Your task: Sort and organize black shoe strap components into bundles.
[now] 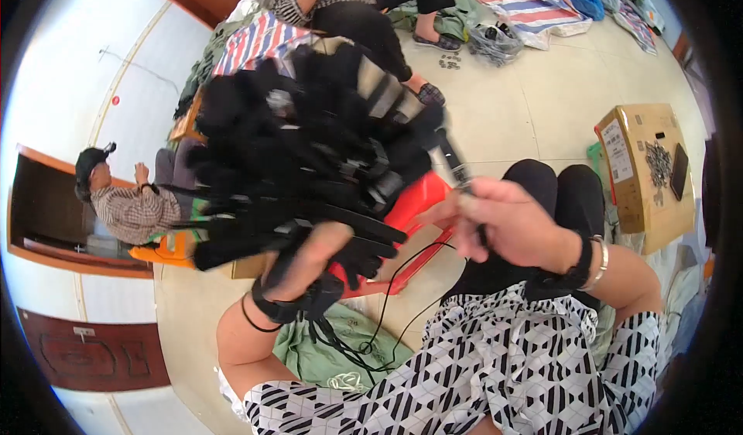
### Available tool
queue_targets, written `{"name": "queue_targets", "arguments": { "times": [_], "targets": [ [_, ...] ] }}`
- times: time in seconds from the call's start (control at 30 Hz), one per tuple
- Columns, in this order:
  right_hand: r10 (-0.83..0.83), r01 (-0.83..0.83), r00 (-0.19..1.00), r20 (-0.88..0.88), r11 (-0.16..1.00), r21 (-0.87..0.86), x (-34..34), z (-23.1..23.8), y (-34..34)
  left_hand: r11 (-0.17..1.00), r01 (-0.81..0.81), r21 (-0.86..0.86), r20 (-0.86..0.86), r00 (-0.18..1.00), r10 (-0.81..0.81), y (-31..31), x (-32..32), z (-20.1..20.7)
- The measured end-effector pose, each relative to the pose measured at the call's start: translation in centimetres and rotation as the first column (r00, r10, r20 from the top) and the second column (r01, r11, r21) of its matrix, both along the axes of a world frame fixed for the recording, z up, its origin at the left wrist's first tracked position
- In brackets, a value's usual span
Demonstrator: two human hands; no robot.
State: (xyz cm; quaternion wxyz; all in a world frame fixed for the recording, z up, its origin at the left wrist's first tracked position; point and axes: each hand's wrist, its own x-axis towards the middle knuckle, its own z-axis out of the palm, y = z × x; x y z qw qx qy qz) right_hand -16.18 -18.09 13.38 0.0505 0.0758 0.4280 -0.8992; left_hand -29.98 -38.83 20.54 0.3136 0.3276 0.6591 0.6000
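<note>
A big bundle of black straps (286, 164), blurred by motion, fills the space in front of me. Small metal or clear pieces glint among its strands. My left hand (316, 253) is closed around the underside of the bundle, with part of its fingers hidden. From the bundle's right side runs one black strap with a shiny fitting (453, 156). The fingers and thumb of my right hand (507, 222) pinch this strap, and its dark end sticks out below them. Both wrists wear black bands.
Behind the bundle stands a red plastic stool (418, 203). At the right, a cardboard box (631, 172) bears small metal parts (659, 164) and a dark phone (679, 172). Black cables (387, 303) hang above a green sack (340, 342). Two people sit ahead and at the left.
</note>
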Motion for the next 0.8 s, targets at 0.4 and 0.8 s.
{"name": "queue_targets", "arguments": {
  "times": [0.4, 0.8],
  "targets": [
    [0.089, -0.096, 0.991, 0.101, 0.992, 0.077, 1.1, -1.1, -2.5, 0.977, 0.096, -0.190, 0.449, 0.893, 0.000, 2.0, 0.5, -8.2],
    [-0.054, 0.060, 0.997, -0.053, 0.992, 0.111, 4.3, -4.7, 3.5, 0.998, -0.028, -0.051, -0.100, 0.995, 0.023, 4.1, 2.8, -5.1]
  ]
}}
